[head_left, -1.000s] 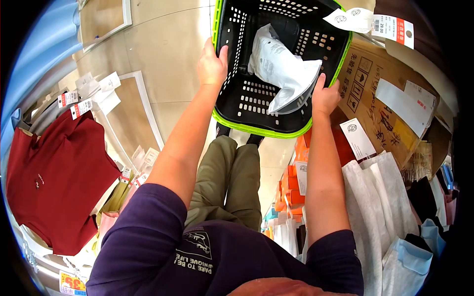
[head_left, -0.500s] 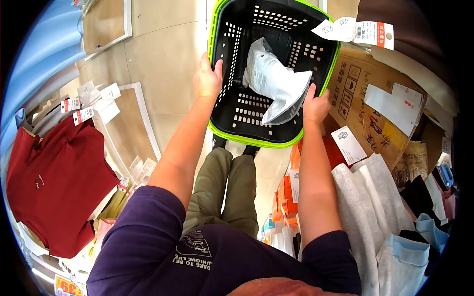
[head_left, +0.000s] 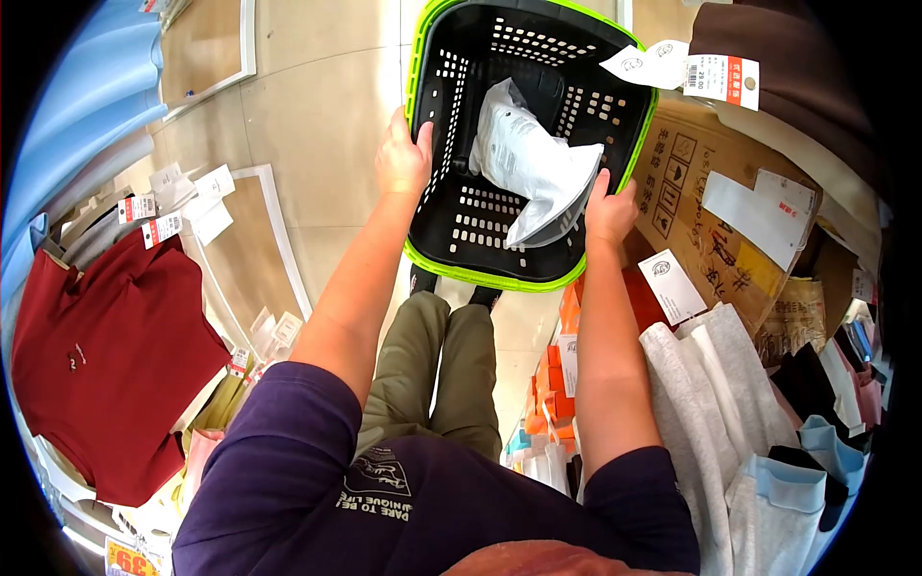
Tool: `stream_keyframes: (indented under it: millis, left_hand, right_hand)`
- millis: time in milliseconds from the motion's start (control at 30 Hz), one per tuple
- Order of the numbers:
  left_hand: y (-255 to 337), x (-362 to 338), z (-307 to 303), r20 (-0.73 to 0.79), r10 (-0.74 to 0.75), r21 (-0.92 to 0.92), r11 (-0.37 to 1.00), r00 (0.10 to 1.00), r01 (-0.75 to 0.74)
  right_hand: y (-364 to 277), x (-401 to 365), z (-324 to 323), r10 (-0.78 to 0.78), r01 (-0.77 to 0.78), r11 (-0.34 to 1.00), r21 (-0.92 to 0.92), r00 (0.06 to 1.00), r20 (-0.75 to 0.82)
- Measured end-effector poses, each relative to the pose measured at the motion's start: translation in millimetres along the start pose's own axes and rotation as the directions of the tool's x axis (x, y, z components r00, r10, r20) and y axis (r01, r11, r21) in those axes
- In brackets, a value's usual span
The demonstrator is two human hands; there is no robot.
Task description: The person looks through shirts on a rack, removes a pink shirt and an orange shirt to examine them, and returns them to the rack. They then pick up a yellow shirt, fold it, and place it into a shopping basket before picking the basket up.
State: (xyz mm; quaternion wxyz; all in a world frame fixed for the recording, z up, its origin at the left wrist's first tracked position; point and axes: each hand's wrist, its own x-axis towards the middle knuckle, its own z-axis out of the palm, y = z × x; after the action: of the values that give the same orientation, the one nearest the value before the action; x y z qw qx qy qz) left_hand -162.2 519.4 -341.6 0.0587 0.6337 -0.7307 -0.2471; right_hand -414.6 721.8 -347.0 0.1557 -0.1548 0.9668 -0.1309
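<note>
A black plastic shopping basket with a bright green rim is held out in front of me, above the floor. My left hand grips its left edge, thumb over the rim and the other fingers hidden outside. On the opposite side my right hand is closed on the lower right edge, its thumb pointing up along the rim. Inside the basket lies a white item in a clear plastic bag, touching the basket's right wall near my right thumb.
To the left hang a dark red shirt and light blue garments with price tags. A cardboard box, grey garments and orange boxes crowd the right side. Tiled floor lies ahead.
The basket and both hands stay almost in place, with the basket slightly lower in view. The clothes and box on the right have shifted a little to the left.
</note>
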Motion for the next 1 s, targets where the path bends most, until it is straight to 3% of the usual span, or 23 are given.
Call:
stream_keyframes:
  millis: [1000]
  left_hand:
    - [6.4, -1.3, -5.0, 0.051, -0.048, 0.007, 0.999, 0.998, 0.048]
  right_hand:
    - [0.0, -0.5, 0.1, 0.023, -0.023, 0.999, -0.026, 1.0, 0.008]
